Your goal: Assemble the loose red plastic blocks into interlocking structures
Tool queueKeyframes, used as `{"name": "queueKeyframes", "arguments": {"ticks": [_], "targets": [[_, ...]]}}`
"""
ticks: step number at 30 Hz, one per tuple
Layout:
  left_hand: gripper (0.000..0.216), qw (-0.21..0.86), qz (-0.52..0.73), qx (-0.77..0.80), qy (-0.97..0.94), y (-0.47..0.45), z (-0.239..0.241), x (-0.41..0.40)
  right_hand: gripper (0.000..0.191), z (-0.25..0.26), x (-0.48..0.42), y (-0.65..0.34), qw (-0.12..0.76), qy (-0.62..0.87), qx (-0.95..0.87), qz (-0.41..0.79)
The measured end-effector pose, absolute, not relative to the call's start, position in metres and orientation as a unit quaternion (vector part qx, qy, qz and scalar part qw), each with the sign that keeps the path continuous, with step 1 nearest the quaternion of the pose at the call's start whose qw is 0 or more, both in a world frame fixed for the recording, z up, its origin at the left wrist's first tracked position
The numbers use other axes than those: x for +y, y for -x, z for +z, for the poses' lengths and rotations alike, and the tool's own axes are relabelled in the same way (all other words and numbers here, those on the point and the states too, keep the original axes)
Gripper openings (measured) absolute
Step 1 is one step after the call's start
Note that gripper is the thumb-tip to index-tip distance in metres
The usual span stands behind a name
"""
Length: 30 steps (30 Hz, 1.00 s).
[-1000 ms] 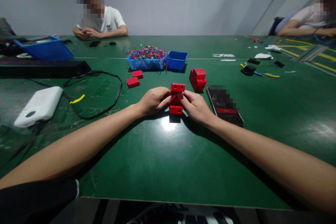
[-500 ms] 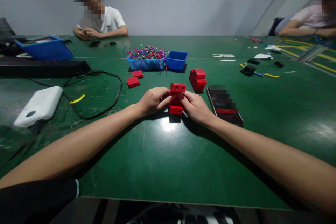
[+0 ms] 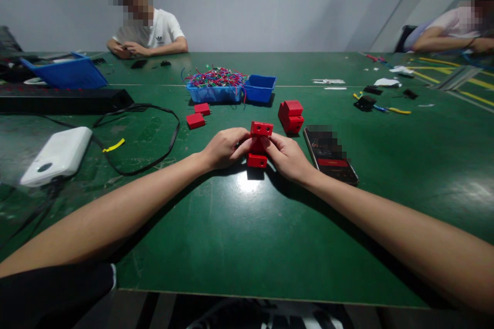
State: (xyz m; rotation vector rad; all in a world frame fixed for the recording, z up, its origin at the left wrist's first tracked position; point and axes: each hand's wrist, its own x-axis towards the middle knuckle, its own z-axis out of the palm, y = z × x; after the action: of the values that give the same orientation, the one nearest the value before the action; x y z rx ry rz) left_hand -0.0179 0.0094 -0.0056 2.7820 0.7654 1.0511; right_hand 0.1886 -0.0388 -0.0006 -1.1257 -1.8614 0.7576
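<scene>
My left hand (image 3: 224, 148) and my right hand (image 3: 287, 157) meet at the middle of the green table (image 3: 247, 236), both with fingers closed on a stack of red plastic blocks (image 3: 258, 145). The top block shows two round holes on its near face; the bottom one rests on the table. Behind and to the right stands another pile of red blocks (image 3: 292, 115). Two small red blocks (image 3: 198, 115) lie to the left.
A phone (image 3: 330, 155) lies beside my right hand. Blue trays (image 3: 259, 88), one heaped with coloured wires (image 3: 216, 78), stand further back. At left lie a white device (image 3: 57, 155), a black cable (image 3: 146, 136) and a black box (image 3: 62, 98). Two people sit across the table.
The stack of red blocks has shifted very slightly between my fingers; the hands stay in the same place.
</scene>
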Motion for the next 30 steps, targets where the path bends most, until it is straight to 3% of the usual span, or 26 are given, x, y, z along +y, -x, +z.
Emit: {"name": "queueKeyframes", "arguments": {"ticks": [7, 30], "targets": [[0.04, 0.05, 0.338, 0.245, -0.907, 0.0161, -0.0039, 0.0085, 0.034, -0.0016, -0.0383, -0.1886, 0.408, 0.446, -0.736, 0.304], [0.035, 0.065, 0.339, 0.245, -0.906, 0.0162, -0.0016, 0.0072, 0.036, -0.0044, -0.0374, -0.1887, 0.417, 0.436, -0.736, 0.306]]}}
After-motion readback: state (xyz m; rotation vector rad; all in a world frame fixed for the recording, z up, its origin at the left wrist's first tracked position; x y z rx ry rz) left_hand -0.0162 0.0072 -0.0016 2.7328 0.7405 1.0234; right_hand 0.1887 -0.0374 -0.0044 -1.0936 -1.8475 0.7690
